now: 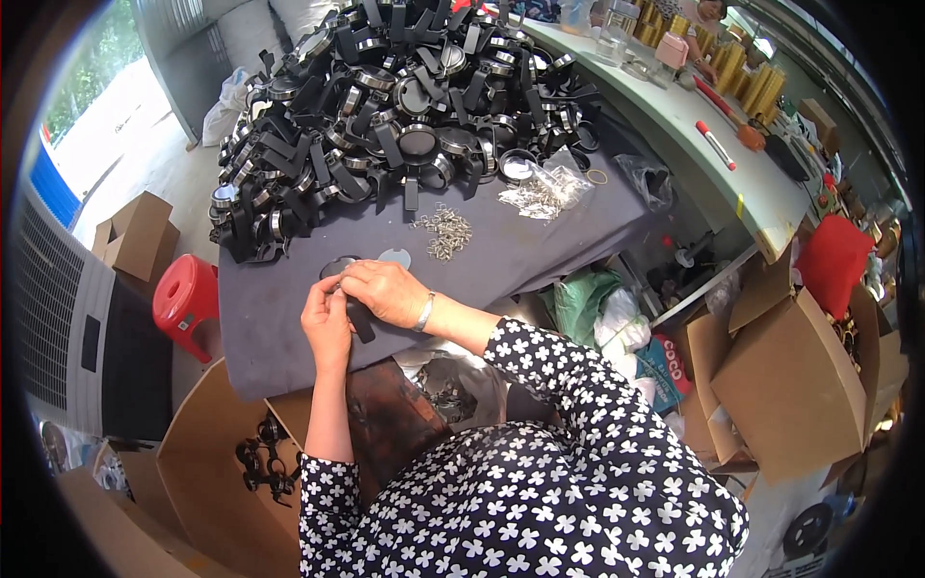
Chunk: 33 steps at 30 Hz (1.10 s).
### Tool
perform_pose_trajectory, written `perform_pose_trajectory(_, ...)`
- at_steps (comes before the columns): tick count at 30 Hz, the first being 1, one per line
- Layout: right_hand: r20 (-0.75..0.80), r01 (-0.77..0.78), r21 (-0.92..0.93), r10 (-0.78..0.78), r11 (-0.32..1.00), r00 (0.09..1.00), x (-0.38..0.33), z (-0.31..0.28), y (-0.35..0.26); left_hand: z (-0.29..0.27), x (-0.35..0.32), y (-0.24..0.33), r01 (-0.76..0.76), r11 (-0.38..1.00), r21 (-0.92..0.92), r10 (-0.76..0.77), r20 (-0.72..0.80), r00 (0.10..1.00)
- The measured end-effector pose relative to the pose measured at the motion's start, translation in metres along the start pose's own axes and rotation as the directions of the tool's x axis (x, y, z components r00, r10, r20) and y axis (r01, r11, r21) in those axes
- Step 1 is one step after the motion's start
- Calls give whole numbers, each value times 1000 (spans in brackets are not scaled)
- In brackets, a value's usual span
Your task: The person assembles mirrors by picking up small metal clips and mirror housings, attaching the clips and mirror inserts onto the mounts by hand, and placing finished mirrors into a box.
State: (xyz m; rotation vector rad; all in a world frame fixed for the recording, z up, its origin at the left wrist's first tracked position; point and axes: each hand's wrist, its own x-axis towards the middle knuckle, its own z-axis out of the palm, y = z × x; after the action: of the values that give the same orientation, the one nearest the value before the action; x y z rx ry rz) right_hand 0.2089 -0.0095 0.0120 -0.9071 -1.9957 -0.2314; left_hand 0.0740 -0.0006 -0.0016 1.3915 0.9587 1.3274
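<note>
Fingers (339, 285) of both hands pinching small black strap piece (360, 321) w/ round part, held just above grey counter (540, 241) front edge, left hand (326, 323) under, right hand (385, 292) over, metal clips (445, 233) nearby, big pile of black parts (385, 116) behind.

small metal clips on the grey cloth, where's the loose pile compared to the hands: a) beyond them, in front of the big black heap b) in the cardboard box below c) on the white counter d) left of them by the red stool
a: the pile of metal clips lies on the grey cloth beyond the left hand and right hand, just short of the black heap.
</note>
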Motion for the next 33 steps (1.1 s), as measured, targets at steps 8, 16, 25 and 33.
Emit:
perform_pose_trajectory(8,-50,-354,108,361,929,931,-11,-35,16,0,1,-1,29,1000,2,-29,-36,999)
perform_pose_trajectory(16,107,-560,-52,562,827,820,-26,-74,47,-1,1,-1,21,999,35,-20,-37,999)
perform_pose_trajectory(25,134,-469,-352,539,810,831,-29,-86,50,5,2,5,75,997,22,-74,-36,997)
perform_pose_trajectory(33,204,-346,-512,502,786,840,-35,-60,38,-3,2,-8,-43,998,53,44,-26,999)
